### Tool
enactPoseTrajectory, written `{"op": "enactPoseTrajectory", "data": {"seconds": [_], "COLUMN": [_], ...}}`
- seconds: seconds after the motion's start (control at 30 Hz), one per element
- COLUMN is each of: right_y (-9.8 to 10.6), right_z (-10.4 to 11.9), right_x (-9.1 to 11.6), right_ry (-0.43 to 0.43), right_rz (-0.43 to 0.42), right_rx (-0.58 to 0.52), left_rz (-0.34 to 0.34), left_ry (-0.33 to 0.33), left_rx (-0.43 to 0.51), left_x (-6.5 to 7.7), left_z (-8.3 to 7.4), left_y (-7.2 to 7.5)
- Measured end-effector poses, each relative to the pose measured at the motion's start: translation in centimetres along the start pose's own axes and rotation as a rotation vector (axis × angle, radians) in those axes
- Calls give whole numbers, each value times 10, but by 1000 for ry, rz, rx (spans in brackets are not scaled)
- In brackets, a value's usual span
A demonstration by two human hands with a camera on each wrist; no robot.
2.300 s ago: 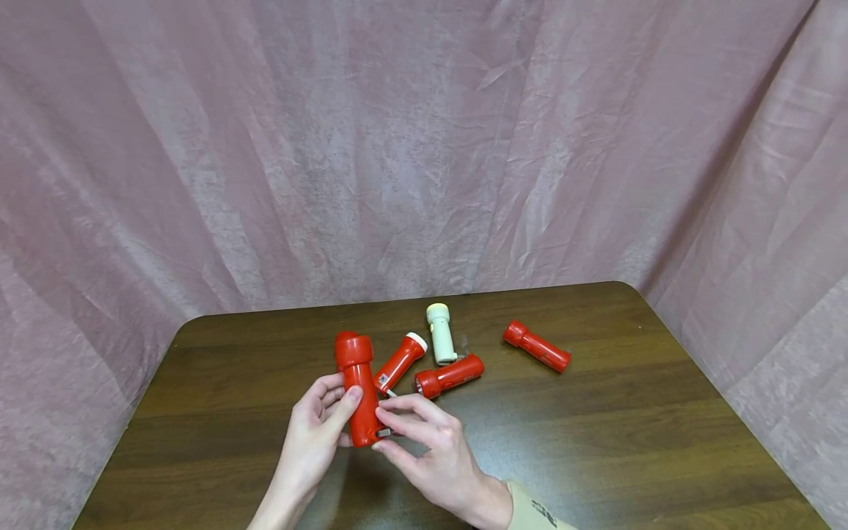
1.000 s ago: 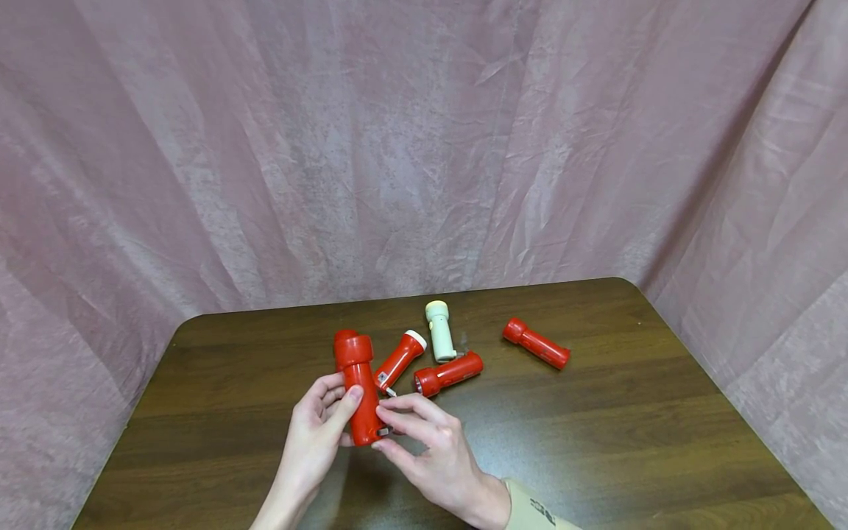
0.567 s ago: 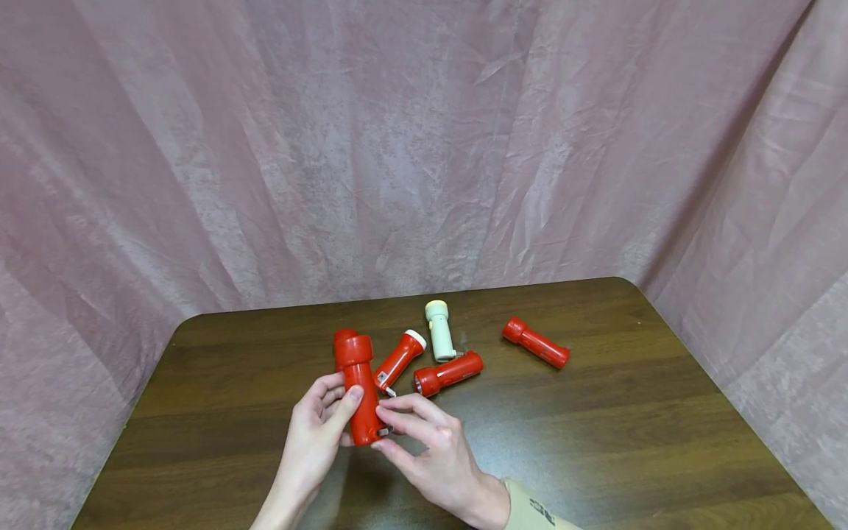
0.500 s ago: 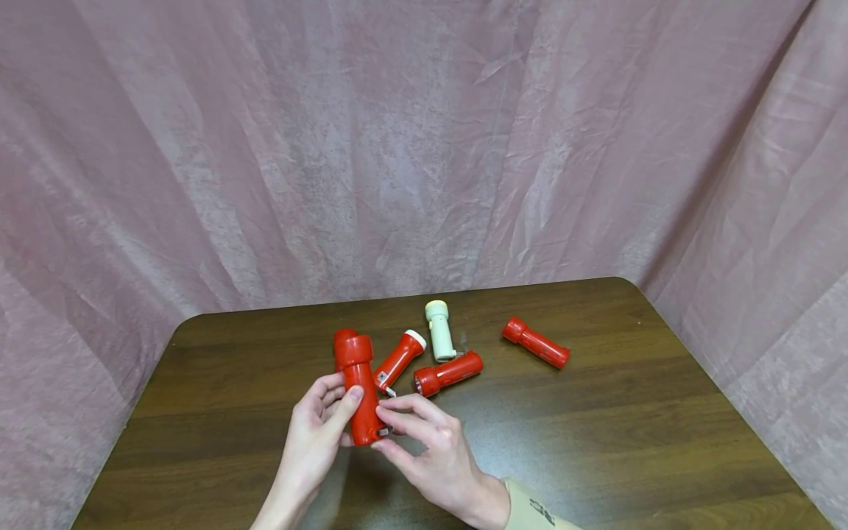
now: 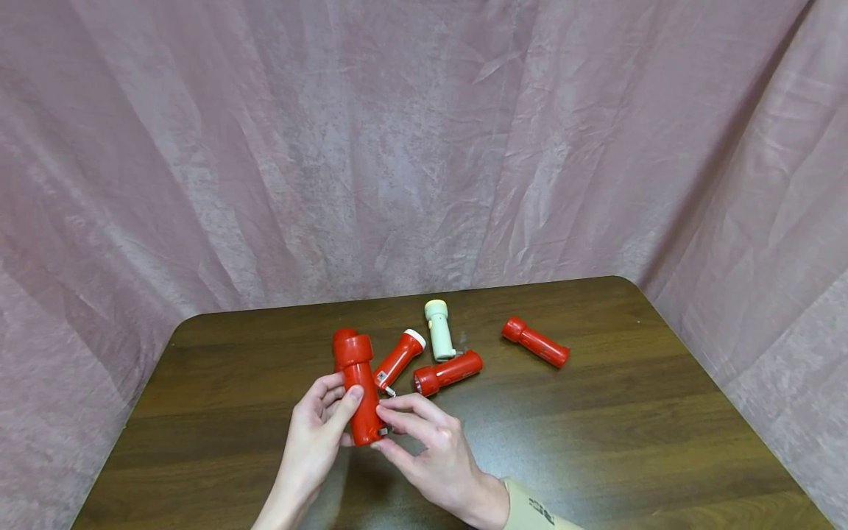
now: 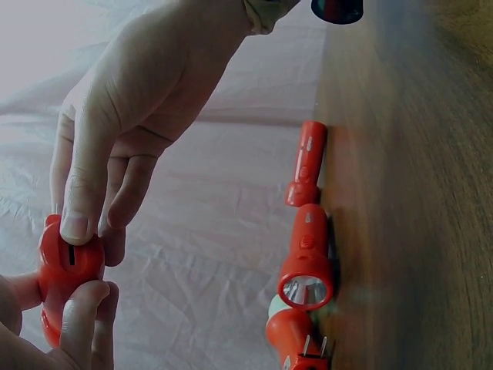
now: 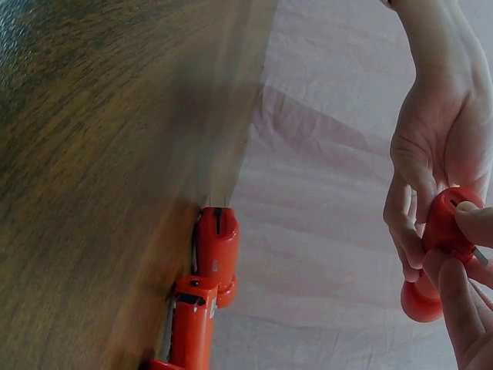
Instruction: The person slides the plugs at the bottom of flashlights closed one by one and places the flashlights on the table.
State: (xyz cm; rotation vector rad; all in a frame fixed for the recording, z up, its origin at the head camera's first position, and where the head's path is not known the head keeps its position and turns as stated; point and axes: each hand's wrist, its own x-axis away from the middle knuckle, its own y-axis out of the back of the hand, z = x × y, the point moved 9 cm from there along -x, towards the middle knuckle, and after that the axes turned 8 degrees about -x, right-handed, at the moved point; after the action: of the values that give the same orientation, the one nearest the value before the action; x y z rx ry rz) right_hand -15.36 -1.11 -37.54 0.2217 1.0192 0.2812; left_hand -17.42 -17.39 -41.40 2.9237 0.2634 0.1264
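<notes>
My left hand (image 5: 318, 427) grips a red flashlight (image 5: 363, 397), head up, its thumb lying along the front of the body. At the base, the right hand (image 5: 430, 449) pinches the same flashlight with thumb and fingertips, beside metal plug prongs (image 5: 383, 432) that stick out there. In the left wrist view the right thumb presses on the flashlight's red end (image 6: 71, 262) by a dark slot. The right wrist view shows the held flashlight (image 7: 449, 223) between both hands, a prong (image 7: 481, 255) poking out. Behind it, a second red flashlight (image 5: 343, 337) is mostly hidden.
On the brown wooden table (image 5: 629, 442) lie a red flashlight with a white rim (image 5: 400, 361), another red flashlight (image 5: 450, 372), a pale green flashlight (image 5: 440, 335) and, farther right, a red flashlight (image 5: 536, 343). Pink curtains (image 5: 397, 147) hang behind the table.
Both hands and the held flashlight keep almost the same place and pose. The things on the table appear very slightly higher in the head view than in the oldest frame.
</notes>
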Motion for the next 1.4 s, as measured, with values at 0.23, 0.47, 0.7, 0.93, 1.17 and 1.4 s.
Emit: {"op": "enactPoseTrajectory", "data": {"seconds": [0.23, 0.47, 0.7, 0.93, 1.17, 1.4], "right_y": [0, 1, 1, 1, 2, 2], "right_z": [-1, 1, 3, 3, 4, 6], "right_x": [0, 0, 1, 1, 1, 2], "right_ry": [3, 16, 39, 52, 62, 71], "right_rz": [-1, -10, -18, -24, -33, -42], "right_rx": [1, 18, 38, 64, 82, 86], "left_rz": [-11, -4, -6, -12, -13, -25], "left_ry": [-10, -2, -3, -3, 2, 9], "left_rx": [-18, -3, -2, -4, 2, -2], "left_x": [1, 1, 1, 2, 2, 3], "left_z": [-1, -1, -1, -1, -1, 0], "left_y": [1, -1, -2, -2, -3, -2]}}
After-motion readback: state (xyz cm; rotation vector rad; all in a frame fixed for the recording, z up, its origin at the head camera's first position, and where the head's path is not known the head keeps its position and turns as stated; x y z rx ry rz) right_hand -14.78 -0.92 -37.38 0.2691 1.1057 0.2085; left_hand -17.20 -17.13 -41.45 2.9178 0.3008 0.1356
